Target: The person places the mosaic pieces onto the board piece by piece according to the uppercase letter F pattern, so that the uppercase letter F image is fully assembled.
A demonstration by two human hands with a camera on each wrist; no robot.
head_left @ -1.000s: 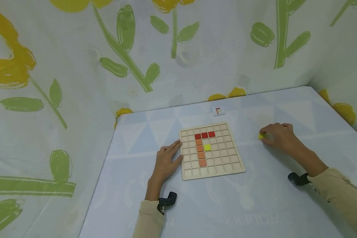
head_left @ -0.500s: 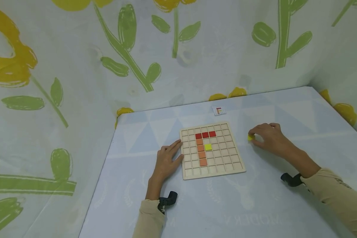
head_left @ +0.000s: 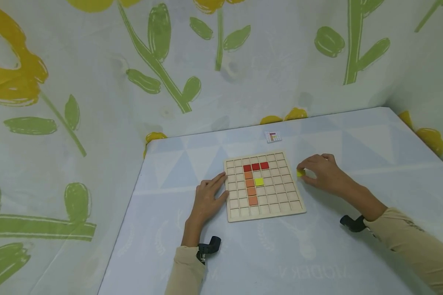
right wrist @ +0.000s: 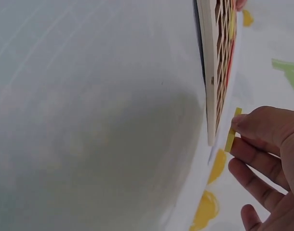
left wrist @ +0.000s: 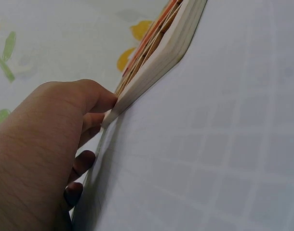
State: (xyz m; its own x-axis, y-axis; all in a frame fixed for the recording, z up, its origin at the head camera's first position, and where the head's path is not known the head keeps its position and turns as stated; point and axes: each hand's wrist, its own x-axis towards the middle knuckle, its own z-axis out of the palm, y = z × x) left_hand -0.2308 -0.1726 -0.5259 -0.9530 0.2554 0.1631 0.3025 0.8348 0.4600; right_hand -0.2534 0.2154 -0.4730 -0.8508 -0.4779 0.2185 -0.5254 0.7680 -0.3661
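Note:
A wooden grid board [head_left: 277, 208] lies on the table, with red tiles [head_left: 256, 166] in a row, orange tiles [head_left: 251, 191] in a column below, and one yellow tile [head_left: 259, 182] beside that column. My left hand [head_left: 206, 201] rests at the board's left edge, fingers fairly straight and fingertips on the rim. Just off the board's right side, my right hand [head_left: 323, 174] pinches another yellow tile [right wrist: 233, 130] between thumb and fingers. In the right wrist view that tile stands on edge close to the board's side, the other fingers loosely spread.
Behind the board lies a small card [head_left: 272, 137] printed with a coloured grid pattern. A flower-printed cloth [head_left: 243, 90] hangs beyond the table's back edge and along the left. The pale patterned table [head_left: 162, 233] extends around the board.
My right hand has moved left with the yellow tile, from well right of the board to close beside its right edge. The left hand stays at the board's left edge.

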